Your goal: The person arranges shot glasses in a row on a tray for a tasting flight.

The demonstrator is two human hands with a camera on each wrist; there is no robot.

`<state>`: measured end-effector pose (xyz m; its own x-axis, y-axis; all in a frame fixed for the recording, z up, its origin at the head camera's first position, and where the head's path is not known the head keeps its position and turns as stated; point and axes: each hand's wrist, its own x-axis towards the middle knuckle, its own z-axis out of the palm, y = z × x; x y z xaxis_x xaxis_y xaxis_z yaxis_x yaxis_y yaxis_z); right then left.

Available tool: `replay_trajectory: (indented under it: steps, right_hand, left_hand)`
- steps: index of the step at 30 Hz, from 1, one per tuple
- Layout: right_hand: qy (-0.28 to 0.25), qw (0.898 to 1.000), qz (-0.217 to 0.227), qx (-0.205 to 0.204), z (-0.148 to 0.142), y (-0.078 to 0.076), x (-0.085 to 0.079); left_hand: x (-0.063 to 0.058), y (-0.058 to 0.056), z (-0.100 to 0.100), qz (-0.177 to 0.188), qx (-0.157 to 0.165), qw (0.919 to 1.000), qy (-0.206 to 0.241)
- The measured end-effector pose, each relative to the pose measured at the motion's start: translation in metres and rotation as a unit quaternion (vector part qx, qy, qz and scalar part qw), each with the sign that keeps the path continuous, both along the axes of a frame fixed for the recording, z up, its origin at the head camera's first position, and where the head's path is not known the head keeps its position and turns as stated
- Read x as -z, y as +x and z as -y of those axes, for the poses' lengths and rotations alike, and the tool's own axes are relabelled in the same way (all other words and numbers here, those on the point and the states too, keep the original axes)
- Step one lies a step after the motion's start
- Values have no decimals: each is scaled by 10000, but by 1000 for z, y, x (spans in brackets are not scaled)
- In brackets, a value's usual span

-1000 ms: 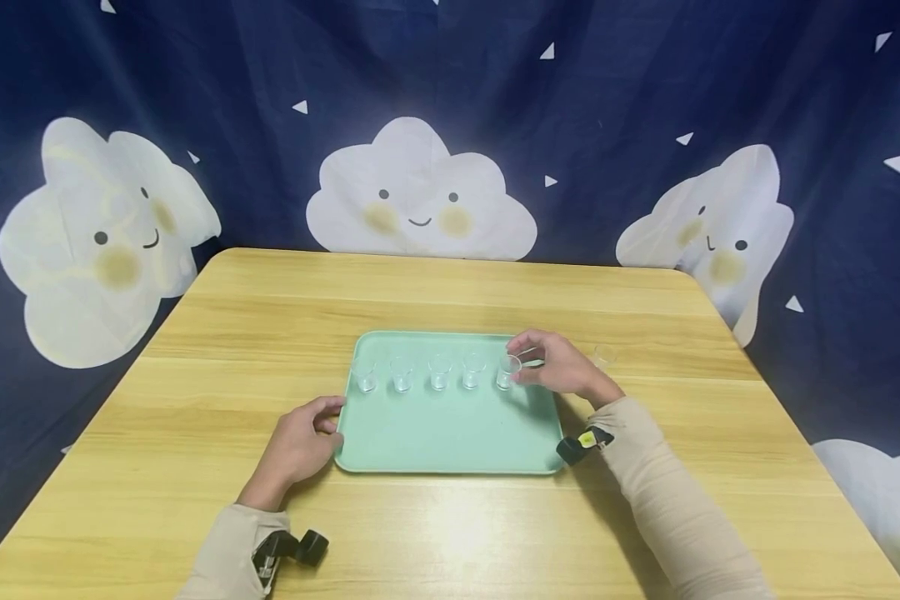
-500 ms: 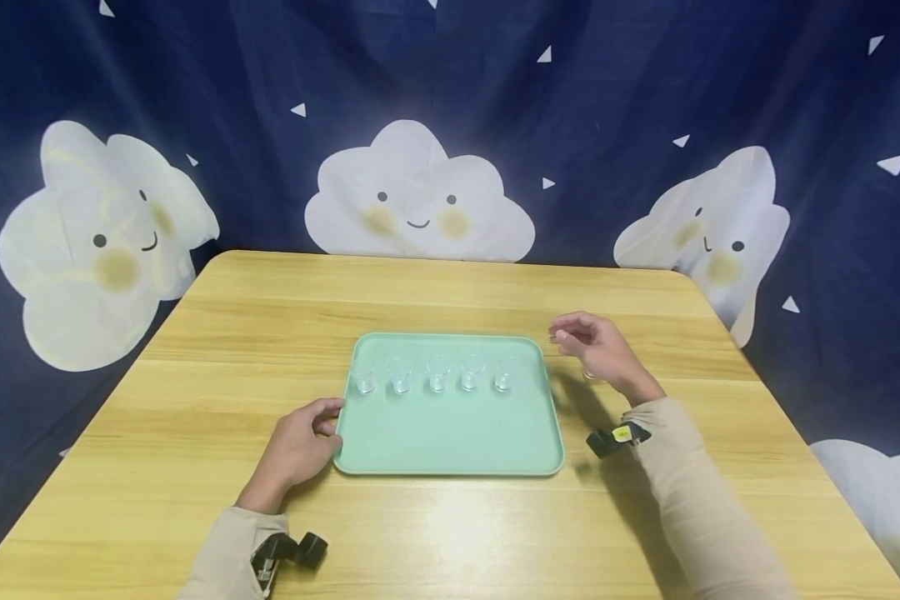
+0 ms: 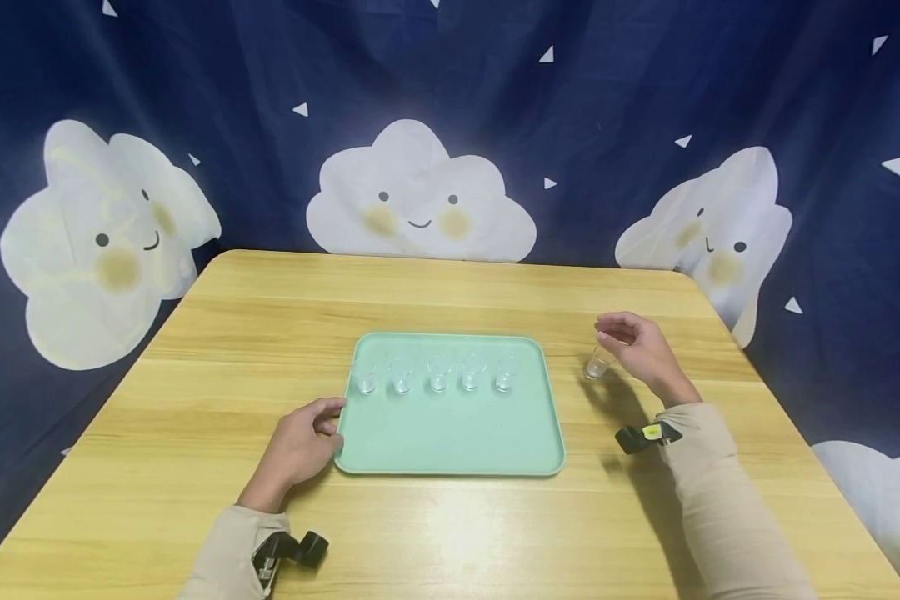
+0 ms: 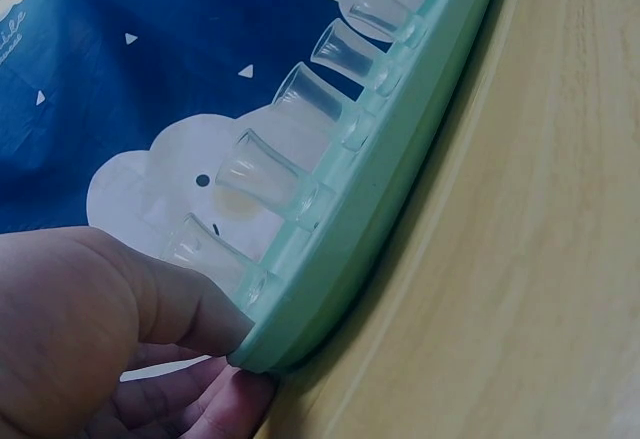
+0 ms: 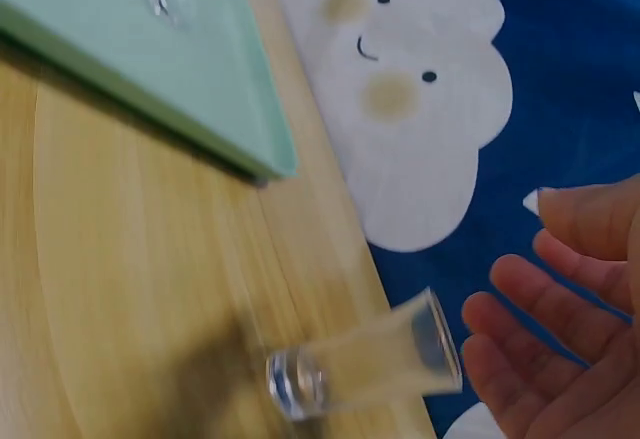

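Observation:
A row of several clear shot glasses (image 3: 438,375) stands upright along the back half of a mint-green tray (image 3: 450,442). My left hand (image 3: 297,446) pinches the tray's left edge, thumb on the rim and fingers below it in the left wrist view. To the right of the tray, one more shot glass (image 3: 597,364) stands on the table. Just above and beside that glass is my right hand (image 3: 645,352), thumb and fingers apart. In the right wrist view the glass (image 5: 370,359) shows a gap from the fingertips (image 5: 480,314); nothing is held.
The wooden table (image 3: 450,533) reaches past the tray on all sides. Behind it hangs a dark blue curtain (image 3: 592,108) with printed clouds and triangles. Each sleeve carries a black wrist camera, such as the left one (image 3: 288,550).
My right hand has left the rightmost glass on the tray, which stays there, and has moved right to the glass on the table. The left hand and tray have stayed still.

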<state>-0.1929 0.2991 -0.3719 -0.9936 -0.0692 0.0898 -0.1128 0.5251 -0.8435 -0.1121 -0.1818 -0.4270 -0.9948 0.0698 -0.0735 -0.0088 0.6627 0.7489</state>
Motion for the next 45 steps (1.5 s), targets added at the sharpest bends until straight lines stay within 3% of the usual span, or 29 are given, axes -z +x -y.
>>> replay_trajectory:
  steps: [9, 16, 30, 45]
  right_hand:
    - [451, 9960, 611, -473, -15, 0, 11]
    - [573, 9932, 773, -659, -19, 1, 19]
    - [961, 9932, 555, -347, -18, 3, 23]
    - [325, 9974, 480, -424, 8, 7, 9]
  left_hand:
    - [0, 0, 0, 51, 14, 10000, 22]
    - [1, -1, -1, 72, -1, 10000, 45]
    - [0, -1, -1, 87, -7, 9999, 54]
    - [-1, 1, 0, 30, 1, 10000, 24]
